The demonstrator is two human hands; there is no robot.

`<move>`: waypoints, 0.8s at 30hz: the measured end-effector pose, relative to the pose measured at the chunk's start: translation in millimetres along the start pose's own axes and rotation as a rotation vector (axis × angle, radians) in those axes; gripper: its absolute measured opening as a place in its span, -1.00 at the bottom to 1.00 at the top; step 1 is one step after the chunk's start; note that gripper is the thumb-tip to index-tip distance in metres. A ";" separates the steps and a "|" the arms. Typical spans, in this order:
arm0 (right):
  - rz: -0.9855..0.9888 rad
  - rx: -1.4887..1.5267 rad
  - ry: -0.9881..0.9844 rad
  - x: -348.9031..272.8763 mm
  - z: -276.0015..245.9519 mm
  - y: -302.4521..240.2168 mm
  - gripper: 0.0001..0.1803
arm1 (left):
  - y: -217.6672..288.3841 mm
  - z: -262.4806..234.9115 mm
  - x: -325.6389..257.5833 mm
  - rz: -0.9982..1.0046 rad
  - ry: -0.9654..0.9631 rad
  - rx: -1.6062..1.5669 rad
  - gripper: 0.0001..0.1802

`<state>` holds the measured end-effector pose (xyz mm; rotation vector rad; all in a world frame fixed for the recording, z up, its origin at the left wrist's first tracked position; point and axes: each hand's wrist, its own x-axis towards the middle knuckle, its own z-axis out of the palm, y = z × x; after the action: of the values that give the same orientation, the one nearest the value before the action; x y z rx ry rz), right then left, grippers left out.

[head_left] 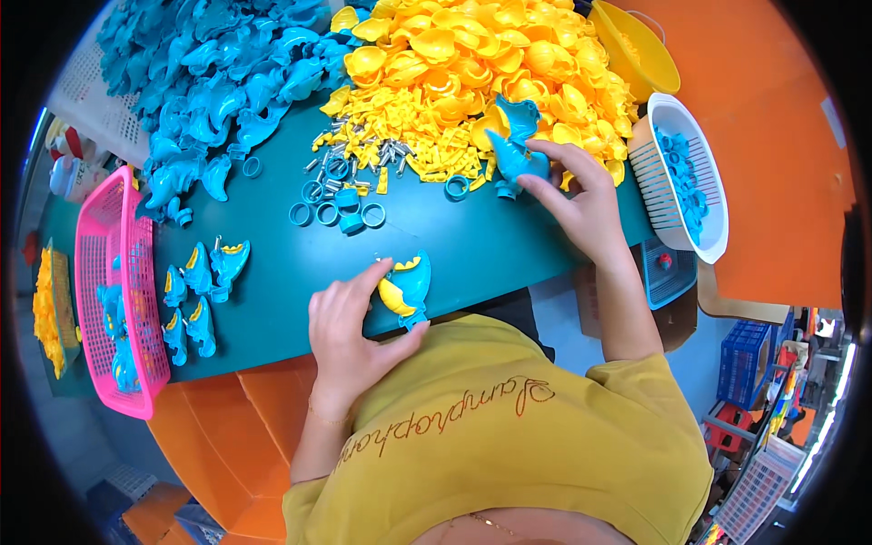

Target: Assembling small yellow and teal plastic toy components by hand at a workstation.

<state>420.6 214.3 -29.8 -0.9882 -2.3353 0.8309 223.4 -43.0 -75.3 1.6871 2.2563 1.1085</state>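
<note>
A person in a mustard shirt (pixel 509 427) works at a green table (pixel 272 263), seen from above. The left hand (pixel 350 327), its thumb and forefinger curved apart, holds a blue-and-yellow piece (pixel 418 283) between them at the table's near edge. The right hand (pixel 581 195) pinches a curved blue shell (pixel 520 162) between thumb and fingers, above the table, in front of a heap of yellow shells (pixel 509 54).

At the left edge, a pink basket (pixel 102 232) holds several blue parts (pixel 124 363); just right of it lies a cluster of small toys (pixel 197 272), blue with yellow edges. Beyond the basket, a shallow tray (pixel 65 304) is filled with yellow bits (pixel 45 313). A white crate (pixel 82 82) stands at upper left, beside a heap of blue shells (pixel 218 82).

On the right, a slotted white basket (pixel 715 150) contains small blue pieces (pixel 686 195). Behind it, a tilted yellow bucket (pixel 656 65) has small yellow bits inside. Lower down, a blue bin (pixel 674 283) holds a small red object (pixel 665 261).
</note>
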 end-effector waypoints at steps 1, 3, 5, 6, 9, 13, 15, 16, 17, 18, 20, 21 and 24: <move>0.000 0.002 -0.008 0.3 2.4 3.0 -0.49 | 0.1 0.4 0.1 0.001 0.000 -0.002 -0.13; -0.002 0.440 0.131 0.3 9.4 11.6 -0.62 | 0.1 0.4 1.1 -0.013 -0.002 -0.002 -0.12; 0.184 0.722 0.070 -5.6 2.8 -9.3 -0.64 | -0.5 -1.3 0.2 -0.027 -0.007 -0.028 -0.09; 0.238 0.903 -0.031 -8.5 3.7 -17.6 -0.61 | 0.0 -1.1 1.1 -0.054 -0.012 -0.020 -0.09; 0.420 1.039 -0.368 -29.5 29.4 -35.2 -0.55 | 1.1 -4.0 4.3 -0.064 -0.037 -0.017 -0.06; 0.295 0.636 -0.210 -45.2 60.8 -22.2 -0.49 | 1.7 -4.3 6.3 -0.073 -0.045 -0.066 -0.08; 0.160 0.408 -0.174 -44.7 54.3 -24.0 -0.42 | 0.4 -4.8 6.1 -0.061 -0.050 -0.082 -0.08; 0.024 0.179 -0.125 -44.9 50.1 -25.3 -0.35 | 0.1 -5.5 5.5 -0.066 -0.053 -0.083 -0.08; 0.027 0.179 -0.129 -45.4 47.2 -26.3 -0.35 | -0.1 -6.4 5.2 -0.070 -0.059 -0.086 -0.08; -0.059 0.222 -0.246 -45.7 44.5 -27.1 -0.28 | -0.4 -7.1 5.2 -0.073 -0.065 -0.089 -0.08; -0.114 0.251 -0.433 -48.1 41.2 -30.1 -0.13 | 0.3 -8.6 5.2 -0.075 -0.074 -0.090 -0.08; -0.111 0.249 -0.437 -47.9 41.1 -28.4 -0.13 | 0.6 -9.0 5.1 -0.075 -0.079 -0.084 -0.08; -0.128 0.200 -0.465 -45.5 44.9 -22.9 -0.12 | 0.1 -9.4 4.6 -0.088 -0.087 -0.099 -0.07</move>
<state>410.8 151.7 -54.1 -0.5993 -2.5901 1.3251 217.1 -43.4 -66.9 1.5527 2.1632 1.0860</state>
